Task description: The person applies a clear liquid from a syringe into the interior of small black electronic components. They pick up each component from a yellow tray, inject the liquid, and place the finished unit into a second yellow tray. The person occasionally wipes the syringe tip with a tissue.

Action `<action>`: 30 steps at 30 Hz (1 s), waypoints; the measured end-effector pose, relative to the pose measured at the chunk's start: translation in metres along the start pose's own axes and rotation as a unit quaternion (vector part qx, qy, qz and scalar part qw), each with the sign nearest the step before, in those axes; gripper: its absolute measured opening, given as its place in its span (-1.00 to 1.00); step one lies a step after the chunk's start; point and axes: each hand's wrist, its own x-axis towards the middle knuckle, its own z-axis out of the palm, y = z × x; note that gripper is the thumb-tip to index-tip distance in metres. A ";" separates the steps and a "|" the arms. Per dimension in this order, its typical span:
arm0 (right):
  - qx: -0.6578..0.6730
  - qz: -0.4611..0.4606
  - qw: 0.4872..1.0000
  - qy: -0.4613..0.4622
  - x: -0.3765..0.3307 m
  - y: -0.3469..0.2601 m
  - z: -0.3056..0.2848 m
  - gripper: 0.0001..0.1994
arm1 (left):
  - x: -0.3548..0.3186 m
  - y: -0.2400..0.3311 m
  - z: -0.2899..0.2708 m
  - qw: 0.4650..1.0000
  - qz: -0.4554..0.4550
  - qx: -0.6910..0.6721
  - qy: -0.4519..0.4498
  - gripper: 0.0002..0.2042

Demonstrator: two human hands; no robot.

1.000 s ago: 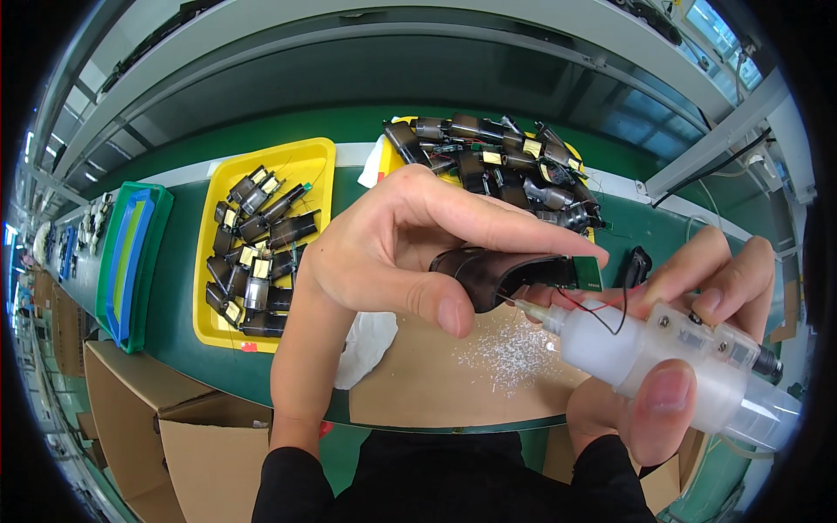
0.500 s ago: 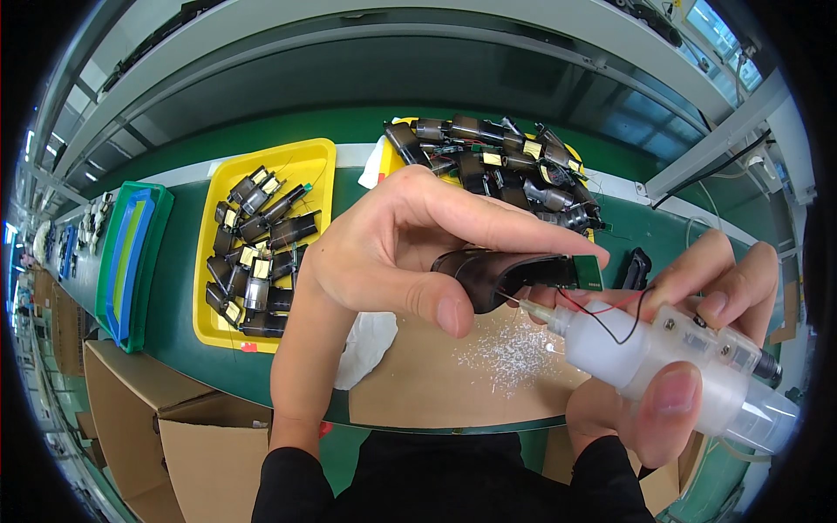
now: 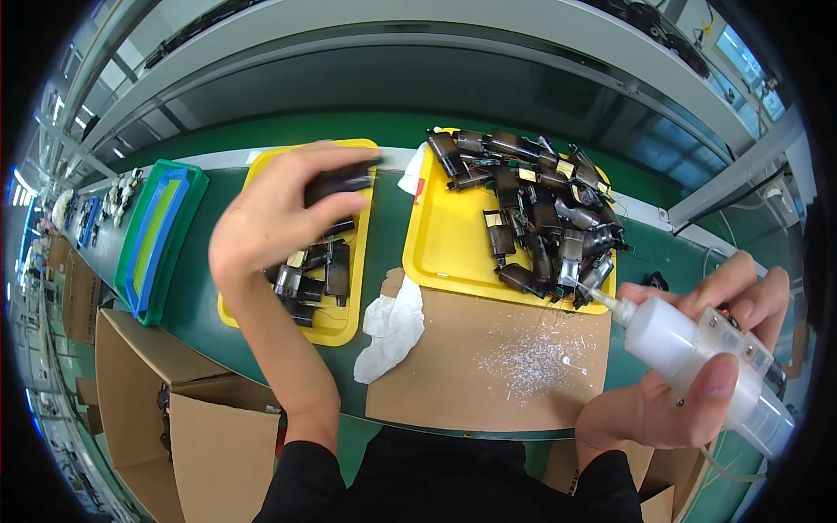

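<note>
Dark casing point(image 3: 342, 181) in grip of left hand point(image 3: 281, 209), now over left tray point(image 3: 336, 331) — apart from syringe point(image 3: 656, 336) in right hand point(image 3: 699, 410).

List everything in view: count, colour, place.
Bench: one, green, centre
Yellow trays: two, yellow, on bench
Parts: many, dark, in trays
Held part: one, dark, above left tray
Dispenser: one, white, right
Cardboard: one sheet, brown, near edge
White bits: many, white, on cardboard
Crumpled sheet: one, white, cardboard's left edge
Nested trays: two, green, blue, far left
Boxes: several, brown, below bench
Metal beams: several, grey, above
Left hand: one, bare, around held part
Right hand: one, bare, around dispenser
Sleeves: two, black, lower edge
</note>
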 end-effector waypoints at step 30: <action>-0.009 0.018 0.999 -0.038 0.015 0.007 -0.020 -0.54 | 0.067 0.051 0.084 0.745 0.146 -0.636 -0.135 -0.34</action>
